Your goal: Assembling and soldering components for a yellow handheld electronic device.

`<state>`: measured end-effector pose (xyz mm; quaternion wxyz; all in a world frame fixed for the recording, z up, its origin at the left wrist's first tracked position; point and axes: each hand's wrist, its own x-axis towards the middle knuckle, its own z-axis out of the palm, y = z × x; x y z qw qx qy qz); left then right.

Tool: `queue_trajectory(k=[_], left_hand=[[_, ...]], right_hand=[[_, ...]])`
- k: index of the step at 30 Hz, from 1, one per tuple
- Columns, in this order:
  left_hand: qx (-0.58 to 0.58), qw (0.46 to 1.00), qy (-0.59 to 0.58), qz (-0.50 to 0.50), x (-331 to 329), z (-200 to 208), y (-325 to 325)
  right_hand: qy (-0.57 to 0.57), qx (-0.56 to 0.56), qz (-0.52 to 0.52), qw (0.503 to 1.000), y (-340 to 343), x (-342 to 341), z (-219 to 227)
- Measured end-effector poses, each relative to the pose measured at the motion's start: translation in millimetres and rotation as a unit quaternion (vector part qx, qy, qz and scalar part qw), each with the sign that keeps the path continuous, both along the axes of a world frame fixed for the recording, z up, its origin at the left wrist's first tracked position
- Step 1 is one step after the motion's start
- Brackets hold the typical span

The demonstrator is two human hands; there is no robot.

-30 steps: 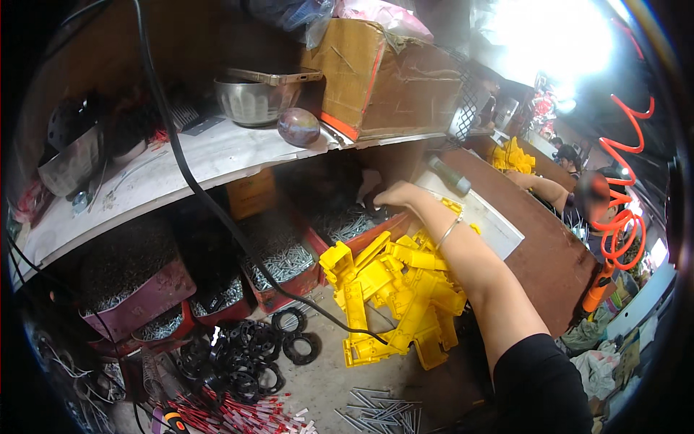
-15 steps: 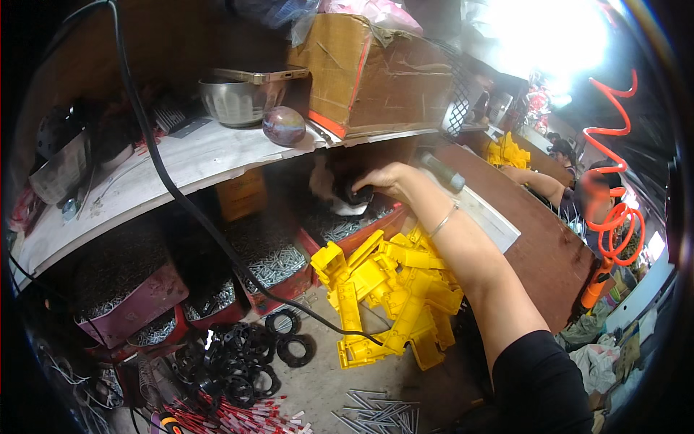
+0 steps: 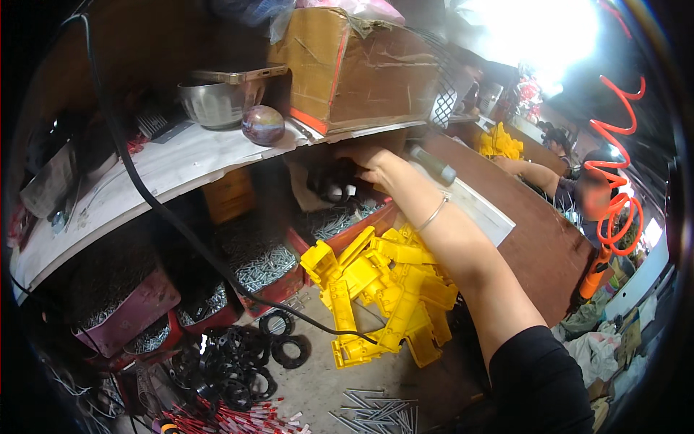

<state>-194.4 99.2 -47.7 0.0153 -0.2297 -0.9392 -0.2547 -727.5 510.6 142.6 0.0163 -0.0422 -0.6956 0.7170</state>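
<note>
My right hand point(image 3: 369, 163) reaches under the white shelf, over a red bin point(image 3: 361, 226) of silver screws point(image 3: 338, 223). Its fingers curl down into shadow against a dark black thing point(image 3: 331, 181) with a small white patch, too dim to name. A pale, bag-like shape point(image 3: 303, 189) lies beside it. A bracelet point(image 3: 435, 211) circles my right wrist. Just below the bin and left of my forearm is a heap of yellow plastic housings point(image 3: 390, 289). My left hand is out of view.
More screw bins point(image 3: 275, 271) stand beneath the shelf point(image 3: 173, 163). Black rings point(image 3: 289, 352), red-tipped wires point(image 3: 246, 419) and long metal rods point(image 3: 376, 412) lie on the bench. A black cable point(image 3: 155, 206) hangs across. Another person's arm point(image 3: 531, 172) reaches toward yellow parts at far right.
My right hand has moved a little farther in under the shelf, and the black thing by its fingers has shifted inward and left. The whole view has shifted slightly.
</note>
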Motion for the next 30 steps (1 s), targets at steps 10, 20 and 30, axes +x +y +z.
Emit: queue_trajectory(k=[10,20,30], left_hand=[[0.006,0.999,0.034,-0.012,-24,-8,1],[0.001,0.997,0.073,-0.02,-51,-6,1],[0.01,0.995,0.099,-0.022,-74,-11,11]], right_hand=[[0.029,-0.087,0.047,0.995,20,14,0],[-0.148,0.653,0.37,0.644,-40,21,-52],[-0.137,0.749,0.331,0.557,-56,9,-68]])
